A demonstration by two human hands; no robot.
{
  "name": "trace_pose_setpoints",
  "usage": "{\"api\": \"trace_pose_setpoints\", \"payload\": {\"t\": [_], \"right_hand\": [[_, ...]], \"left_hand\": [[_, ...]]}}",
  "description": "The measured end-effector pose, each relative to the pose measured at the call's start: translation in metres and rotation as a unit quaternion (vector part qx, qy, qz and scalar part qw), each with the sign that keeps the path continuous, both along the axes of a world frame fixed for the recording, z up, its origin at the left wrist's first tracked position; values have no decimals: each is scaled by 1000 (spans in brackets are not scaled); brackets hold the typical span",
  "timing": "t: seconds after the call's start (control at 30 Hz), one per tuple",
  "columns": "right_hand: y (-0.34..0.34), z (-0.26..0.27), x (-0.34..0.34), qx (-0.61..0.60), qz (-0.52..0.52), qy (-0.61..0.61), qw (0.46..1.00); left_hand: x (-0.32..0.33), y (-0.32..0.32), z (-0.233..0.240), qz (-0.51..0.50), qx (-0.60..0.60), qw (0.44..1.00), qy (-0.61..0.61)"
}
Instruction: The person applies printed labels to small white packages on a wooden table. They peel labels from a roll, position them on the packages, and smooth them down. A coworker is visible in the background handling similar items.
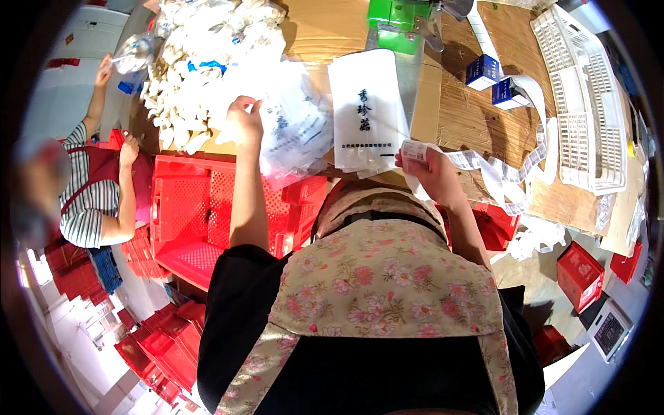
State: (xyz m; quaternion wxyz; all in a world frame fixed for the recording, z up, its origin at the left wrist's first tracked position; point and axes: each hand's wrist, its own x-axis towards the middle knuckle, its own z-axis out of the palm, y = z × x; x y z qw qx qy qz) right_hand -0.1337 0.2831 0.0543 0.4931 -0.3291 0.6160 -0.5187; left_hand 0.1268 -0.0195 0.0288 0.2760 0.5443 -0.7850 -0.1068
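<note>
My right hand (434, 174) grips a strip of white printed labels (415, 151), with one label uppermost near the thumb. The strip trails off to the right in loose loops. Beside it lies a stack of white plastic bags (368, 111) printed with dark characters. My left hand (244, 123) is raised with curled fingers between the heap of pale mushrooms (181, 111) and a loose pile of printed clear bags (293, 122). Glare washes out the area around its fingertips, so whether it pinches anything cannot be told.
A green bench device (397, 23) stands at the back. Two small blue boxes (482, 71) sit right of it, near a white slatted crate (591, 114). Below the table edge is a red perforated crate (192, 207). At left, a co-worker (98, 192) holds a filled bag (134, 54).
</note>
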Motion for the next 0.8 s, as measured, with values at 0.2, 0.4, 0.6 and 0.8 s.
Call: {"api": "trace_pose_setpoints", "payload": {"t": [0.2, 0.4, 0.6, 0.8], "right_hand": [[-12, -7, 13, 19, -64, 86, 994], [-14, 24, 15, 31, 35, 224, 973], [-5, 35, 6, 77, 123, 336, 931], [-1, 7, -5, 77, -77, -234, 966]], "left_hand": [[-61, 83, 40, -232, 108, 951, 173], [-117, 162, 40, -401, 195, 880, 162], [-113, 153, 32, -458, 120, 865, 165], [-110, 131, 43, -411, -31, 889, 198]]}}
